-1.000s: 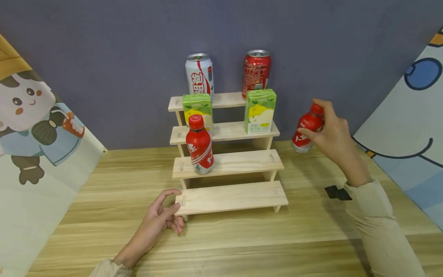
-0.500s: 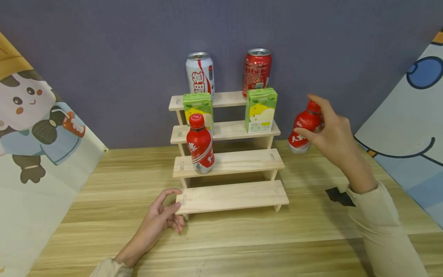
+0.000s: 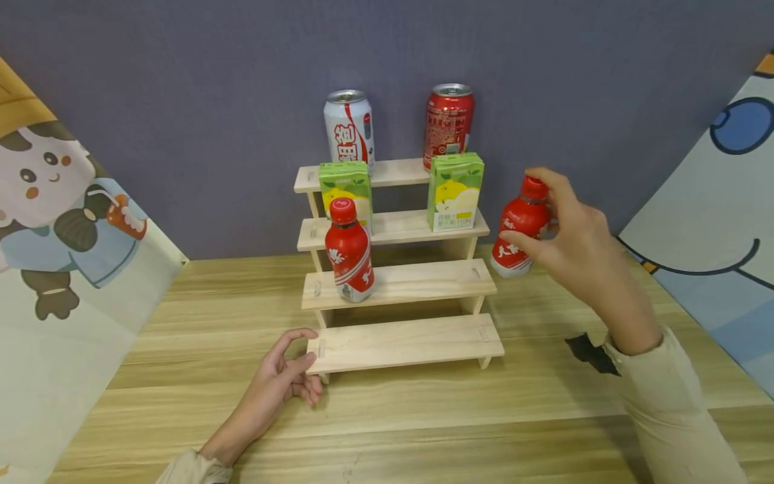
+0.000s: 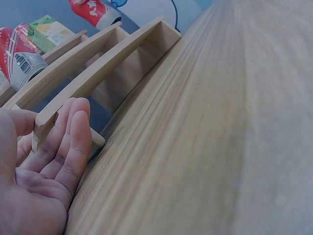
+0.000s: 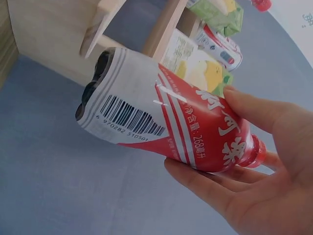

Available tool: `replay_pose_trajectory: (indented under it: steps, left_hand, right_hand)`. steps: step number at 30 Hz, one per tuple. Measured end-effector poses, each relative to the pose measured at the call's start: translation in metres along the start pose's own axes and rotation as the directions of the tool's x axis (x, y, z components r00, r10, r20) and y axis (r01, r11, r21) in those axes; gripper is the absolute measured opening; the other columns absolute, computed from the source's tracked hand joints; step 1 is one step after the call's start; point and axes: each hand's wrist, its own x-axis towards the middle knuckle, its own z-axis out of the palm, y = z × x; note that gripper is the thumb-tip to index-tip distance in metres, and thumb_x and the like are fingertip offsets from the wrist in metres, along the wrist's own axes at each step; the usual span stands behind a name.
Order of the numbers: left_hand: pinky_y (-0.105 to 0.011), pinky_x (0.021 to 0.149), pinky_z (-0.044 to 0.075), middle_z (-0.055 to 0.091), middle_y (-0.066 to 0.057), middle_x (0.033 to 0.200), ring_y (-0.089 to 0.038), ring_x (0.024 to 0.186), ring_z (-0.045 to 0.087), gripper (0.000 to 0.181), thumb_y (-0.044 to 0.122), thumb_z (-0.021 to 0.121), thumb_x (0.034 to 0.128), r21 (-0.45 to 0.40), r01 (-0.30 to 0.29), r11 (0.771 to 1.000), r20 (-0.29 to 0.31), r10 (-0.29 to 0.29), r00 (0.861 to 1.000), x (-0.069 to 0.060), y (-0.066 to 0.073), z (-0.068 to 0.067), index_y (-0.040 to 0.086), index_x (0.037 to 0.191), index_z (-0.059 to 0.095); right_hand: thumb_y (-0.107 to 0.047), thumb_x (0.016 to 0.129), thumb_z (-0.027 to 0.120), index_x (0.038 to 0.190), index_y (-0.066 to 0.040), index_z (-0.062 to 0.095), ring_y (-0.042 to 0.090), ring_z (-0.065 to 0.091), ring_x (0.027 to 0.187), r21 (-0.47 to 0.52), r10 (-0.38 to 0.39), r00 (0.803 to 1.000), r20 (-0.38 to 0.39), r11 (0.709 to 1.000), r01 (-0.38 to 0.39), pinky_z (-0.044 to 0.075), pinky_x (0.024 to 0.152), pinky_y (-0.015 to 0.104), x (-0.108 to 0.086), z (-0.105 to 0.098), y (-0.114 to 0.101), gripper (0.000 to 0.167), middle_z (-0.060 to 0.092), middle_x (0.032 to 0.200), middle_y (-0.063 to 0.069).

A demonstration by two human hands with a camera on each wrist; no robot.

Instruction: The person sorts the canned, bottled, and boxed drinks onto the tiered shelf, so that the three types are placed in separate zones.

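My right hand (image 3: 574, 249) grips a red bottle (image 3: 520, 225) in the air, just right of a stepped wooden display rack (image 3: 405, 343). In the right wrist view the bottle (image 5: 161, 112) is tilted, its barcode and base showing, with thumb and fingers around its upper part. My left hand (image 3: 281, 376) pinches the left end of the rack's lowest shelf. The left wrist view shows the thumb on one face of the board (image 4: 93, 73) and the fingers against the other. A second red bottle (image 3: 351, 259) stands on the shelf above, at its left.
Two green juice boxes (image 3: 455, 195) stand one step higher, the left one partly behind the standing bottle. On the top shelf are a white can (image 3: 349, 131) and a red can (image 3: 449, 124). A black patch (image 3: 591, 353) lies on the wooden table (image 3: 423, 430). A dark wall (image 3: 242, 134) rises behind.
My right hand has carried the red bottle leftward, closer to the rack. The left hand keeps its hold on the lowest shelf, and the other drinks have not moved.
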Motion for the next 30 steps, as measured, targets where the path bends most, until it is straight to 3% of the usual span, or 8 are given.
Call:
replay_pose_trajectory:
  steps: [3,7,10,18,30]
  left_hand:
    - [-0.038,0.056,0.06,0.071,-0.014,0.073,-0.023,0.059,0.068,0.044,0.019,0.05,0.1059,-0.001,-0.004,1.0,0.002,0.004,1.0,0.0,0.0,0.0,0.006,0.143,0.031]
    - [-0.039,0.056,0.06,0.071,-0.014,0.073,-0.023,0.06,0.068,0.044,0.018,0.05,0.1058,-0.005,-0.007,1.0,0.006,0.007,1.0,0.0,-0.001,-0.001,0.005,0.143,0.031]
    - [-0.038,0.056,0.06,0.071,-0.014,0.073,-0.023,0.06,0.068,0.045,0.019,0.05,0.1059,-0.004,-0.007,1.0,0.008,0.007,1.0,0.0,-0.001,-0.001,0.006,0.144,0.031]
    - [-0.038,0.056,0.06,0.071,-0.013,0.073,-0.022,0.06,0.068,0.045,0.019,0.05,0.1059,-0.001,-0.006,1.0,0.009,0.006,1.0,0.001,-0.001,-0.001,0.006,0.144,0.03]
    - [-0.039,0.056,0.06,0.071,-0.013,0.073,-0.023,0.06,0.068,0.044,0.019,0.05,0.1058,-0.004,-0.007,1.0,0.007,0.007,1.0,0.002,-0.001,-0.001,0.006,0.143,0.031]
  right_hand:
    - [-0.01,0.074,0.089,0.149,-0.015,0.038,0.032,0.069,0.085,0.023,-0.027,1.0,0.002,0.999,0.027,0.061,0.068,0.043,-0.001,0.003,-0.005,0.091,0.063,0.125,0.019]
    - [-0.011,0.073,0.09,0.151,-0.02,0.042,0.027,0.068,0.09,0.045,-0.068,0.997,-0.025,0.997,0.069,0.053,0.073,0.011,-0.002,0.009,-0.011,0.092,0.062,0.131,0.013]
    - [-0.009,0.072,0.09,0.151,-0.02,0.044,0.025,0.067,0.095,0.07,-0.099,0.993,-0.065,0.992,0.103,0.042,0.078,0.0,-0.002,0.015,-0.015,0.092,0.061,0.134,0.011]
    - [-0.005,0.069,0.091,0.148,-0.013,0.044,0.029,0.068,0.1,0.128,-0.119,0.981,-0.154,0.982,0.139,0.044,0.082,0.003,-0.005,0.032,-0.024,0.092,0.065,0.125,0.014]
    - [-0.009,0.073,0.09,0.149,-0.01,0.044,0.02,0.065,0.102,0.125,-0.156,0.972,-0.177,0.976,0.18,0.048,0.083,0.008,-0.006,0.049,-0.025,0.089,0.064,0.128,0.012]
